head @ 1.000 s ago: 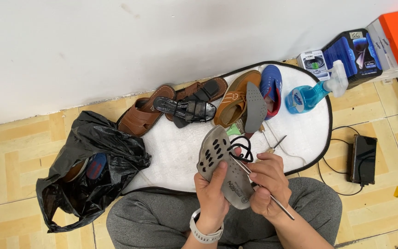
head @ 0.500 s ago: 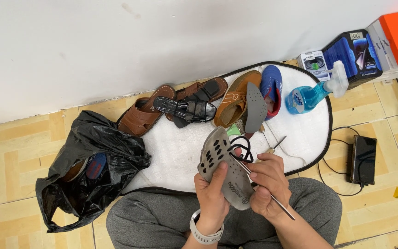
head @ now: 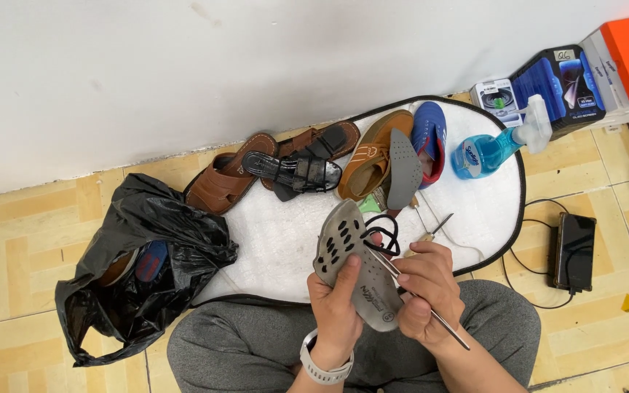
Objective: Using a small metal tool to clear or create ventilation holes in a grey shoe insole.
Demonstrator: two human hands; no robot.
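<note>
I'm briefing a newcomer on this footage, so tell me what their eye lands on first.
First, the two hands at bottom centre: the left hand holds a grey insole, and the right hand grips a thin metal tool against it. Behind them, sandals and shoes line the far edge of a white mat. A black bag slumps at left.

Grey trousers, white wristband on L wrist, arms bare.
</note>
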